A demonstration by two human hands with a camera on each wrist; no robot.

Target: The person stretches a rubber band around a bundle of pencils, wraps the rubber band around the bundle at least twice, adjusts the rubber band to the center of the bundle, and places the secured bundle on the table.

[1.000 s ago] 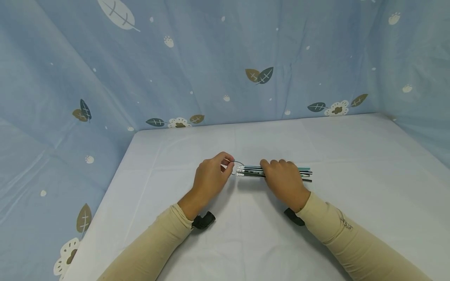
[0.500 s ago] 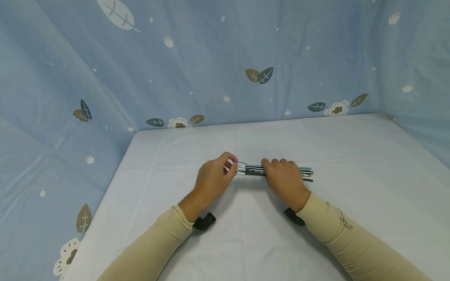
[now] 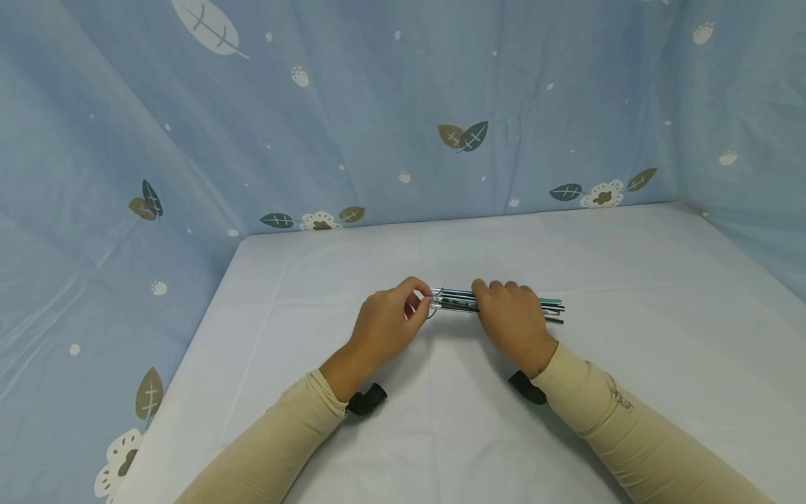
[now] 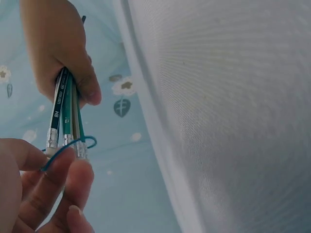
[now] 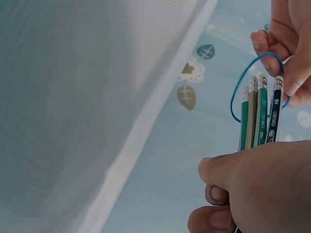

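Observation:
My right hand [image 3: 513, 325] grips a bundle of several pencils [image 3: 458, 299], held level above the table with the eraser ends toward the left. Dark blue and green barrels with metal ferrules show in both wrist views. A thin blue elastic band [image 5: 232, 99] loops around the pencils near their eraser ends, slack on one side. My left hand [image 3: 387, 322] pinches this band between thumb and fingers, right at the erasers. In the left wrist view the band [image 4: 63, 148] crosses in front of the ferrules. The right palm hides the middle of the pencils.
A white cloth covers the table [image 3: 315, 280]. Blue curtain fabric [image 3: 403, 105] with leaf and flower prints hangs behind it and at both sides. A dark strap piece [image 3: 367, 400] shows at the left wrist, another [image 3: 527, 388] at the right.
The left hand has moved rightward to the eraser ends, bringing the band from beside the pencils onto them. The right hand and pencils have shifted very slightly right and up.

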